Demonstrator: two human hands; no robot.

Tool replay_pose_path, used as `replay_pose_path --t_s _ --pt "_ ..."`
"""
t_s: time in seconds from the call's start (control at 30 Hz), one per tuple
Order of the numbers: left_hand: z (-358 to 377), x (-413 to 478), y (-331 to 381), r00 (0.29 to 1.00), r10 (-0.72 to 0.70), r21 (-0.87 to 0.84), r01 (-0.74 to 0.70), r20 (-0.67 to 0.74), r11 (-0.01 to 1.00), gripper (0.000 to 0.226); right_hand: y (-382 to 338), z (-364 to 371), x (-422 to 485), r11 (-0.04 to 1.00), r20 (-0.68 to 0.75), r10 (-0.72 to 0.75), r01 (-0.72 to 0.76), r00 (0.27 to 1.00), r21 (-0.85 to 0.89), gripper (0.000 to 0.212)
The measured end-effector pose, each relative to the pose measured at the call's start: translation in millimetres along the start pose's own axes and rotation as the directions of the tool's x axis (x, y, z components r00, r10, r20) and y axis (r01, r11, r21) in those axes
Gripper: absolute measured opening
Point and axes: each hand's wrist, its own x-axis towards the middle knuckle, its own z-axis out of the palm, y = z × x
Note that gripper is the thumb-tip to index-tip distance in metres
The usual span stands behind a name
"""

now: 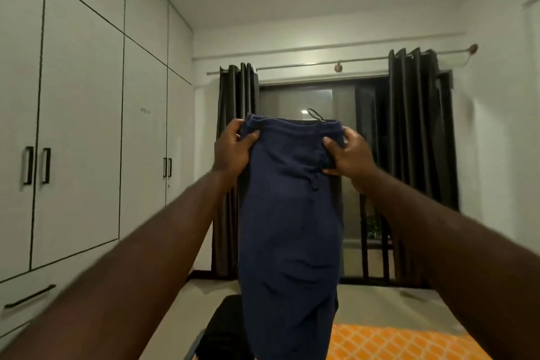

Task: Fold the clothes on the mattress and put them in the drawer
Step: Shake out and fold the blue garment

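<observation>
A person's left hand point(233, 152) and right hand point(349, 155) each pinch a waistband corner of a navy-blue cloth drawstring garment point(292, 228), holding it up above the orange lattice-patterned mattress point(409, 342), apparently so it hangs straight and flat before folding.

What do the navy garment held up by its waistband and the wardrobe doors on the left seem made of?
The navy garment: soft matte cloth, possibly cotton jersey; it hangs limp with gentle creases. The wardrobe doors: smooth, flat white panels with low sheen, probably laminated board; the exact material is unclear.
</observation>
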Motion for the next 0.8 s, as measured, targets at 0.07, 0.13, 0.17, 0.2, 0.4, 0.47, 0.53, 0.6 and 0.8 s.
replay_pose_path --t_s 0.07,0.13,0.17,0.2,0.4,0.47,0.53,0.6,0.8 --pt "-2.9 20.0 9.2 1.000 -0.014 0.025 0.014 -0.022 1.000 0.007 -18.2 -0.3 16.7 1.000 0.016 0.025 -0.025 1.000 -0.013 0.026" --pt "-5.8 35.3 17.6 1.000 -0.007 0.051 0.008 -0.022 0.999 0.007 -32.8 -1.7 33.7 0.988 -0.075 -0.119 0.111 0.990 -0.109 0.021" --pt "-6.5 41.1 19.8 1.000 0.001 0.061 0.001 -0.028 0.998 0.009 -38.3 -2.8 38.9 0.967 -0.092 -0.194 0.175 0.977 -0.186 0.021" --pt "-7.7 46.5 22.3 0.999 0.009 0.066 -0.006 -0.034 0.998 0.010 -43.6 -3.1 43.4 0.944 -0.074 -0.233 0.207 0.970 -0.255 0.022" --pt "-18.4 64.2 22.3 1.000 -0.010 0.079 0.010 -0.005 0.997 0.013 -63.4 -3.5 64.7 0.918 -0.034 -0.279 0.256 0.960 -0.303 0.022" --pt "-19.6 68.0 26.0 1.000 -0.002 0.054 0.002 0.002 0.999 0.006 -68.3 -1.8 69.6 0.920 -0.051 -0.299 0.274 0.953 -0.280 0.020" --pt "-20.8 71.5 33.0 0.999 0.025 0.031 -0.026 0.021 0.999 0.002 -72.1 -1.9 74.9 0.934 -0.048 -0.293 0.276 0.955 -0.228 0.017" --pt "-21.1 77.8 38.2 0.999 0.017 0.010 -0.018 0.037 1.000 0.006 -74.9 -3.8 80.9 0.965 -0.039 -0.247 0.241 0.968 -0.106 0.018" --pt "-16.5 95.6 56.0 0.982 -0.162 -0.253 0.181 0.095 0.950 0.024 -82.4 -14.2 74.0 0.921 0.223 0.052 -0.133 0.973 0.366 0.035"
